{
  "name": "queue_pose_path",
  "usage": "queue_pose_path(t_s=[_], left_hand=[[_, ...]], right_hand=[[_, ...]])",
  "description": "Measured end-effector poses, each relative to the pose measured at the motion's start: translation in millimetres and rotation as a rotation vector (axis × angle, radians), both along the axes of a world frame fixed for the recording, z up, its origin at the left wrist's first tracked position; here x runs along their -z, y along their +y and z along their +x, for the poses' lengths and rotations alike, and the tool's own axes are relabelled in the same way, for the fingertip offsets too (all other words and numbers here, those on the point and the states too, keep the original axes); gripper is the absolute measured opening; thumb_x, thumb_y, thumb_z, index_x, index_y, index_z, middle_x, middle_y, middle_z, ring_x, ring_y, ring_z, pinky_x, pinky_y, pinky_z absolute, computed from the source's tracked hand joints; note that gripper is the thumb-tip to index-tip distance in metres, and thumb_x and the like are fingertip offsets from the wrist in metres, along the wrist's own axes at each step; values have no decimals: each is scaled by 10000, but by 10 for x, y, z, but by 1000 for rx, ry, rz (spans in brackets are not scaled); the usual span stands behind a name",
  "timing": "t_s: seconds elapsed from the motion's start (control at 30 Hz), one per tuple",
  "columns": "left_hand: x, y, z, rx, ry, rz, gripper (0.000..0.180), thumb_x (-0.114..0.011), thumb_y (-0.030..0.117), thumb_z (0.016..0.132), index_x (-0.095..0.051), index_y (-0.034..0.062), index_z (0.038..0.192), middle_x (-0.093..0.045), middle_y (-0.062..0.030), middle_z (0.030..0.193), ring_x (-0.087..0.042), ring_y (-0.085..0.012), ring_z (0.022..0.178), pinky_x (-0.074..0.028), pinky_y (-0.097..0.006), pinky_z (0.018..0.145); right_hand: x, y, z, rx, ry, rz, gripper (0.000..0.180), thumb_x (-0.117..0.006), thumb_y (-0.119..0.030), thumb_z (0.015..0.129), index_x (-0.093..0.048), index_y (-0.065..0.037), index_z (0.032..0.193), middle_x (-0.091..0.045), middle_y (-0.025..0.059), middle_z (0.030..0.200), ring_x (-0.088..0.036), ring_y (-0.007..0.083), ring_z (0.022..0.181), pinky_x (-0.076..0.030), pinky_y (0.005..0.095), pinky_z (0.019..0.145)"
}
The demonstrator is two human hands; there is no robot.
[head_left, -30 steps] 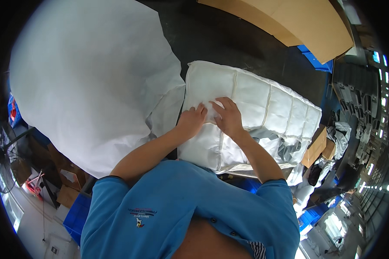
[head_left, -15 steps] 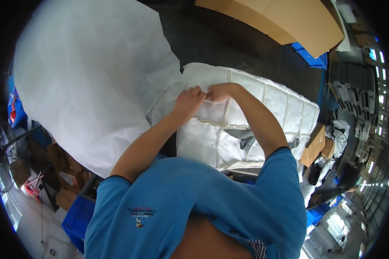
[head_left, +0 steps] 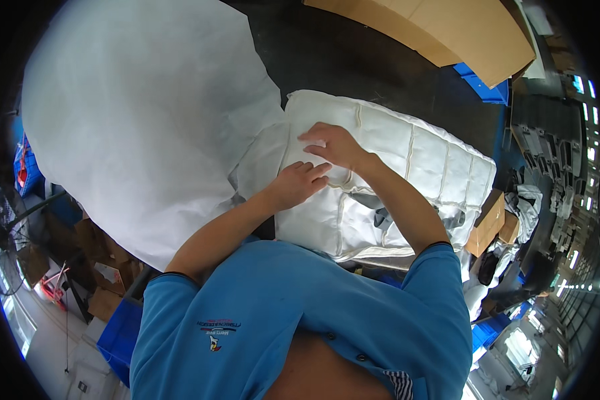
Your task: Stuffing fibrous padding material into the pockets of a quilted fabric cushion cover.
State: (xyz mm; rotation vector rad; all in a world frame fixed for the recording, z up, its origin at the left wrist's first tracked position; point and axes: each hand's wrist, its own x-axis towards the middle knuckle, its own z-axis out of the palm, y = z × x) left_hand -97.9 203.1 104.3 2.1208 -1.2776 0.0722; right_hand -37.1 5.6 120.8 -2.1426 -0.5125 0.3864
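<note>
A folded white quilted duvet (head_left: 407, 160) lies on a dark table (head_left: 353, 60), right in front of me. My left hand (head_left: 297, 183) rests on its near left part, fingers curled and pressing the fabric. Just beyond it, my right hand (head_left: 333, 145) lies flat on the quilt with its fingers spread, touching the left hand's fingertips. A large sheet of thin white non-woven fabric (head_left: 140, 107) spreads over the table's left side, and one edge of it tucks under the quilt's left end. A grey fold (head_left: 380, 213) shows in the quilt's near side.
Brown cardboard sheets (head_left: 447, 27) lie at the table's far right, with blue crates (head_left: 480, 83) beside them. Small cardboard boxes (head_left: 490, 217) and white bundles sit to the right of the quilt. Boxes and a blue crate (head_left: 117, 337) stand on the floor at the left.
Both hands slid back toward me over the quilt's left part. The right hand flattened and spread; the left hand dropped lower onto the fabric.
</note>
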Motion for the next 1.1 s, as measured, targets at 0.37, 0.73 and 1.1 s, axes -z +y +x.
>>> queue_pose_path(t_s=[0.37, 0.73, 1.1], left_hand=[[66, -100, 219, -419, 122, -24, 462, -691, 146, 841, -574, 82, 1283, -570, -142, 1342, -598, -318, 1173, -494, -428, 993], [338, -94, 137, -375, 93, 243, 813, -647, 452, 902, -376, -16, 1509, -310, -191, 1615, -326, -339, 1488, -246, -485, 1219], [381, 1, 193, -365, 137, 262, 869, -616, 460, 931, -269, -46, 1546, -278, -242, 1618, -271, -371, 1507, -217, -491, 1231]], right_hand=[[353, -161, 164, -9, 995, 49, 223, -600, -189, 903, -780, -66, 949, -735, 165, 936, -684, 329, 874, -531, 408, 805], [70, -191, 142, -183, 551, -426, 508, -423, -452, 1025, -733, -65, 1136, -713, 205, 1104, -679, 391, 989, -531, 445, 883], [52, -16, 186, -254, 686, -511, 578, -521, -551, 949, -777, -33, 927, -739, 191, 964, -684, 348, 919, -521, 412, 852]])
